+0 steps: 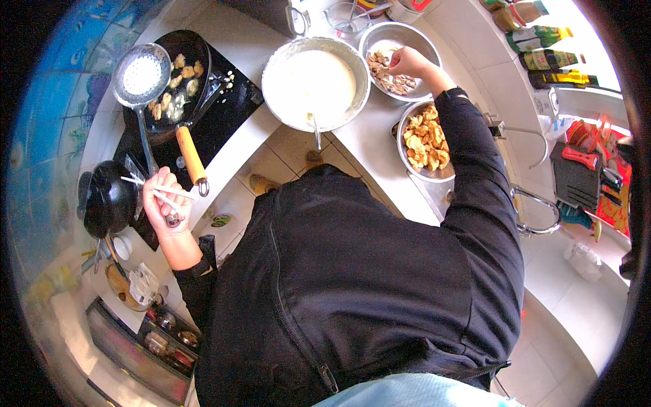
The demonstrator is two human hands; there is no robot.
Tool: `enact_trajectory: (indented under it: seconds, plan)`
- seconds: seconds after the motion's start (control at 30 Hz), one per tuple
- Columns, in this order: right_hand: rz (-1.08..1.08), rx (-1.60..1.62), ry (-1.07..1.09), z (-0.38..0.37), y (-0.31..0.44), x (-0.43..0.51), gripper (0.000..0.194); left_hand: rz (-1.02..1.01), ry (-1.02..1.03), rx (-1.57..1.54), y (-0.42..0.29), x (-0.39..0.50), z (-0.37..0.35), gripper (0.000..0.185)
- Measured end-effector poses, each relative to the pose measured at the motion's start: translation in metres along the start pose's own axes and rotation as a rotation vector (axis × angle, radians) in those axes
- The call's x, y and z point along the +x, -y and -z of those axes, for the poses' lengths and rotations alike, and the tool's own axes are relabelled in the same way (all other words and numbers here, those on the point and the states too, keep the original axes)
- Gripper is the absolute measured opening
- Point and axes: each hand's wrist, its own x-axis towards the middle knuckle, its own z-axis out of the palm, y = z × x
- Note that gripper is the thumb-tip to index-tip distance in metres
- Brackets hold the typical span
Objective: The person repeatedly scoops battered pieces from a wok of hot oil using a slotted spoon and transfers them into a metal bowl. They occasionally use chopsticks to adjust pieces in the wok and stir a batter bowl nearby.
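My left hand (168, 201) grips the handle of a metal skimmer (142, 76) together with a pair of white chopsticks (173, 190). The skimmer's perforated head is over the left side of a black wok (175, 46), where several battered pieces (175, 81) lie in oil. My right hand (407, 62) has its fingers bunched at a steel bowl (399, 31) of torn brownish pieces, perhaps mushroom; whether a piece is between the fingertips cannot be seen. Left of it stands a large bowl of pale batter (315, 76) with a spoon handle (318, 132) over its rim.
A steel bowl of golden fried pieces (426, 140) sits beneath my right forearm. The wok's wooden handle (190, 155) projects over the counter edge. Bottles (552, 58) line the window ledge, a faucet (534, 211) is at right, and a dark pan (114, 198) is at left.
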Motion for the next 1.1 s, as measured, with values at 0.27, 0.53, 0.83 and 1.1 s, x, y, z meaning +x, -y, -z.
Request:
enact_trajectory:
  seconds: [0.27, 0.53, 0.83, 1.1]
  plan:
    - [0.251, 0.026, -0.109, -0.073, 0.126, -0.017, 0.019, -0.007, 0.002, 0.090, -0.001, 0.000, 0.006, 0.019]
    - [0.042, -0.195, -0.023, -0.150, 0.196, -0.001, 0.015, -0.008, 0.018, 0.074, 0.003, -0.002, 0.000, 0.015]
    - [0.342, -0.046, -0.194, -0.128, 0.165, -0.069, 0.027, 0.002, -0.091, 0.088, 0.003, 0.002, -0.008, 0.025]
    - [0.517, -0.167, -0.441, -0.148, 0.176, -0.101, 0.021, 0.044, 0.076, 0.090, -0.002, 0.009, -0.005, 0.019]
